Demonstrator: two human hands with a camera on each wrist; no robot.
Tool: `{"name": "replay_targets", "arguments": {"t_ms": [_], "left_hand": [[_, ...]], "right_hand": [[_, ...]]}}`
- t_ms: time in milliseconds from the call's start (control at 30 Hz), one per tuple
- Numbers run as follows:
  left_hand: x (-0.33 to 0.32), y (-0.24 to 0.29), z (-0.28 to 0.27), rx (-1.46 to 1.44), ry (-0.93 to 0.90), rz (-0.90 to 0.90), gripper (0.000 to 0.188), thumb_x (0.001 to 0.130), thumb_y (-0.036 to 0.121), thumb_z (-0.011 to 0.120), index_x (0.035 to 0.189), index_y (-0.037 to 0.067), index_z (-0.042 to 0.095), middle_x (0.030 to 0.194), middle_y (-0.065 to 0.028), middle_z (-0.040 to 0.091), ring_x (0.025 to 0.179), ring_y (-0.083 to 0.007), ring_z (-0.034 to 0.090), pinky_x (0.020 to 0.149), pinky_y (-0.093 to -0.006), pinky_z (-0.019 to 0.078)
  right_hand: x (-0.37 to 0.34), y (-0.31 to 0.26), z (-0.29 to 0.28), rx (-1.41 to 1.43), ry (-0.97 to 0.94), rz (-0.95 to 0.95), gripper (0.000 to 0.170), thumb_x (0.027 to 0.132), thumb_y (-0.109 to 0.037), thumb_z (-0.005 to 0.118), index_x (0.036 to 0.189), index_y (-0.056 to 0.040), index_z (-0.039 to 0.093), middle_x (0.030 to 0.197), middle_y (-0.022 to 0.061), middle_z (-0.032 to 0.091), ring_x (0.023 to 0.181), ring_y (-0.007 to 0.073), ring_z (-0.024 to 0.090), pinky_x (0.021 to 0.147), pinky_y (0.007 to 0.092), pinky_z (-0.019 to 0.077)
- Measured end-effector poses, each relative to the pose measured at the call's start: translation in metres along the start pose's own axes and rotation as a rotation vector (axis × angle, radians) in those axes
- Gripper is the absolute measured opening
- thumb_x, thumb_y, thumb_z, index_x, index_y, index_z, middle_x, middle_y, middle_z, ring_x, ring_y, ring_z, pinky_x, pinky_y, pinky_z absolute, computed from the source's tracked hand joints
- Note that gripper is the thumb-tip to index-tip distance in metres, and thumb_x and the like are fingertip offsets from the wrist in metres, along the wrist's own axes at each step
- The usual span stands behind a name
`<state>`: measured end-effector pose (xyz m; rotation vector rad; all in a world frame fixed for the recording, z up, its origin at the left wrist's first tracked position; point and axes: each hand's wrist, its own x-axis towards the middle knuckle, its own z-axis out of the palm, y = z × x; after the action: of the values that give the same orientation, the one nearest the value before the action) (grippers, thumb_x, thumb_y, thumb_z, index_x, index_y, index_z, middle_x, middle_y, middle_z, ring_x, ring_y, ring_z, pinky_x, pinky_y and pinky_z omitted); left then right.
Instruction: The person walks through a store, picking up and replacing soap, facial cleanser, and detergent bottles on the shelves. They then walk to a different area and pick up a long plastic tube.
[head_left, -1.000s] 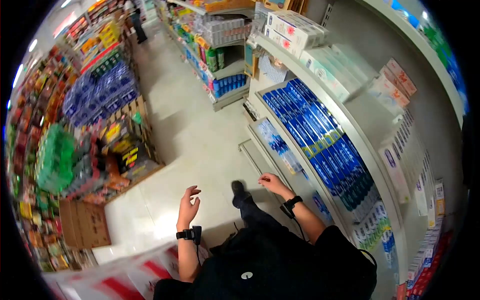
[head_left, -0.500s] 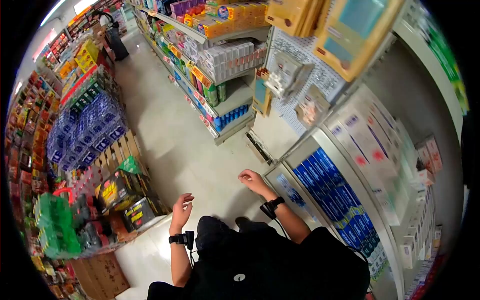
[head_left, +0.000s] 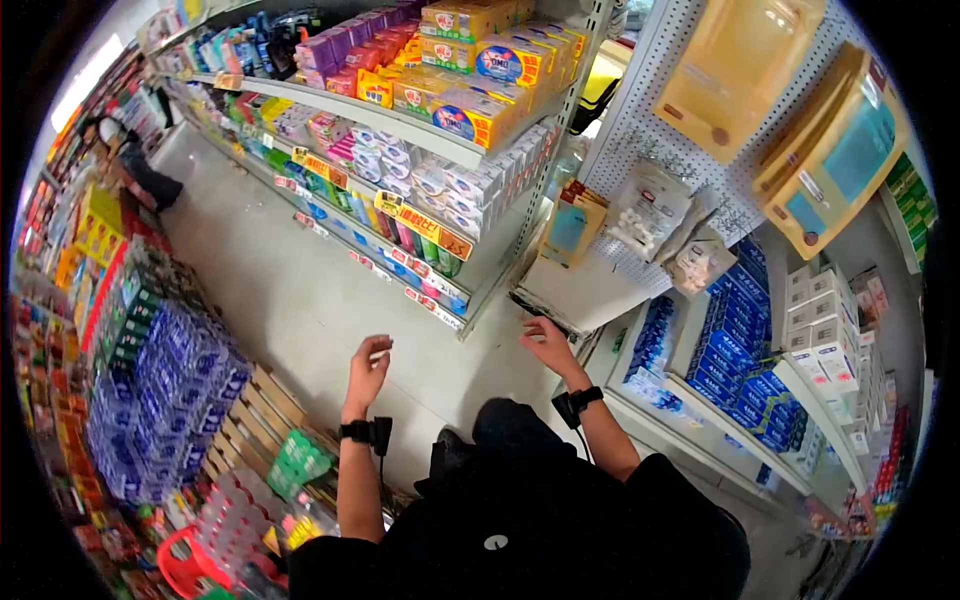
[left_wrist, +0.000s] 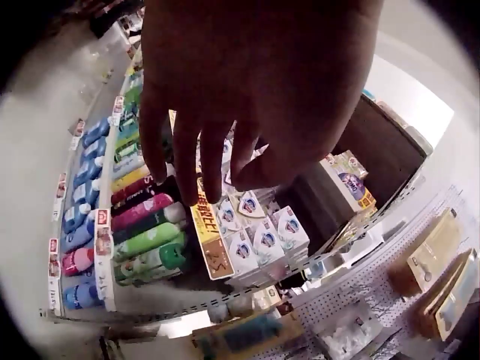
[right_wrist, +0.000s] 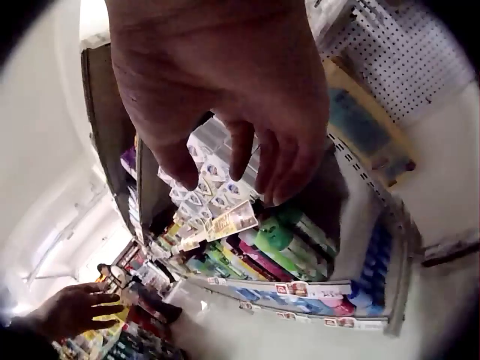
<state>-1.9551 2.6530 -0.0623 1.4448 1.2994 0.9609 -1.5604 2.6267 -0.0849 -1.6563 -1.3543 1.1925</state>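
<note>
Both hands hang in the air over the floor, apart from each other and holding nothing. The left hand (head_left: 368,368) has its fingers loosely bent; in the left wrist view this hand (left_wrist: 255,90) hangs with its fingers spread downward. The right hand (head_left: 548,346) is held near the end of the shelves, fingers relaxed. In the right wrist view the right hand (right_wrist: 225,90) shows its thumb apart from loosely bent fingers, with white boxes (right_wrist: 217,184) behind them. Neither hand touches the shelves.
Ahead stands a shelf unit with boxes (head_left: 470,115) and bottles. Packets hang on a pegboard (head_left: 625,150) at the right, above shelves of blue boxes (head_left: 735,330). Wrapped blue packs (head_left: 175,400) and a wooden pallet (head_left: 255,420) lie left. A person (head_left: 135,165) is in the aisle.
The view has swung to the right and moved closer to the shelf end and pegboard. The pallet goods shifted lower left in view. Both hands stay raised and empty.
</note>
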Motion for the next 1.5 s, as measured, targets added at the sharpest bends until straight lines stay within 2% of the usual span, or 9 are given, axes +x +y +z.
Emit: {"name": "replay_targets", "arguments": {"t_ms": [333,533,600,800,867,900,1033,1267,1500], "left_hand": [[0.233,0.002,-0.064,0.005,-0.214,0.162,0.043,0.088,-0.003,0.062,0.130,0.007,0.054,0.127,-0.0092,0.062,0.120,-0.0229,0.060,0.094,-0.0368,0.0508],[0.337,0.015,-0.097,0.085,-0.294,0.341,0.059,0.089,0.000,0.063,0.144,0.009,0.042,0.146,-0.0100,0.049,0.135,-0.0246,0.046,0.104,-0.0398,0.0443],[0.373,0.034,-0.101,0.011,-0.232,0.428,0.068,0.083,-0.005,0.067,0.145,0.003,0.040,0.136,-0.0139,0.053,0.120,-0.0214,0.054,0.091,-0.0292,0.0454],[0.478,0.048,-0.095,0.047,-0.399,0.672,0.063,0.085,0.007,0.069,0.141,-0.001,0.041,0.136,-0.0237,0.053,0.124,-0.0379,0.052,0.102,-0.0411,0.0423],[0.490,0.054,-0.099,0.070,-0.571,0.641,0.061,0.086,0.013,0.070,0.139,-0.002,0.044,0.137,-0.0252,0.053,0.130,-0.0387,0.049,0.108,-0.0427,0.0389],[0.493,0.061,-0.103,-0.002,-0.650,0.640,0.061,0.084,0.014,0.070,0.136,-0.005,0.044,0.127,-0.0324,0.054,0.119,-0.0498,0.050,0.104,-0.0469,0.0403],[0.503,0.078,-0.111,0.114,-0.595,0.764,0.055,0.082,0.015,0.072,0.128,-0.005,0.051,0.122,-0.0309,0.058,0.116,-0.0492,0.053,0.098,-0.0488,0.0429],[0.534,0.093,-0.098,-0.044,-0.887,0.671,0.038,0.087,0.016,0.069,0.120,-0.001,0.060,0.115,-0.0239,0.065,0.107,-0.0429,0.061,0.089,-0.0450,0.0489],[0.549,0.083,-0.085,0.096,-0.660,0.904,0.032,0.091,0.023,0.067,0.114,0.001,0.067,0.101,-0.0209,0.071,0.093,-0.0377,0.067,0.079,-0.0439,0.0530]], "right_hand": [[0.140,-0.096,0.089,0.161,0.174,-0.185,0.033,0.092,-0.022,0.071,0.119,-0.0073,0.059,0.115,0.0072,0.066,0.104,0.0189,0.064,0.084,0.0344,0.0538],[0.242,-0.173,0.146,0.184,0.336,-0.396,0.046,0.092,-0.017,0.071,0.132,-0.0056,0.052,0.128,0.0121,0.059,0.117,0.0245,0.059,0.098,0.0368,0.0492],[0.270,-0.206,0.159,0.144,0.426,-0.426,0.049,0.092,-0.015,0.071,0.134,-0.0050,0.049,0.129,0.0125,0.058,0.118,0.0252,0.058,0.100,0.0368,0.0477],[0.343,-0.240,0.194,0.089,0.813,-0.390,0.065,0.084,-0.013,0.077,0.138,-0.0001,0.043,0.133,0.0175,0.053,0.125,0.0286,0.052,0.102,0.0392,0.0439],[0.359,-0.242,0.203,0.081,0.885,-0.372,0.067,0.083,-0.012,0.078,0.138,0.0010,0.043,0.131,0.0186,0.054,0.126,0.0280,0.051,0.102,0.0385,0.0436],[0.361,-0.253,0.207,0.169,0.910,-0.328,0.069,0.081,-0.013,0.080,0.137,0.0023,0.043,0.130,0.0184,0.055,0.126,0.0279,0.050,0.102,0.0385,0.0438],[0.366,-0.280,0.211,0.184,0.974,-0.218,0.072,0.082,-0.017,0.081,0.139,0.0050,0.043,0.134,0.0161,0.054,0.126,0.0266,0.050,0.105,0.0380,0.0423],[0.375,-0.258,0.205,0.605,0.978,-0.070,0.076,0.098,-0.050,0.054,0.147,0.0057,0.038,0.147,0.0166,0.046,0.134,0.0249,0.042,0.112,0.0344,0.0308],[0.375,-0.287,0.210,0.437,0.980,-0.055,0.068,0.103,-0.047,0.042,0.143,0.0086,0.042,0.147,0.0167,0.047,0.136,0.0247,0.040,0.114,0.0330,0.0272]]}}
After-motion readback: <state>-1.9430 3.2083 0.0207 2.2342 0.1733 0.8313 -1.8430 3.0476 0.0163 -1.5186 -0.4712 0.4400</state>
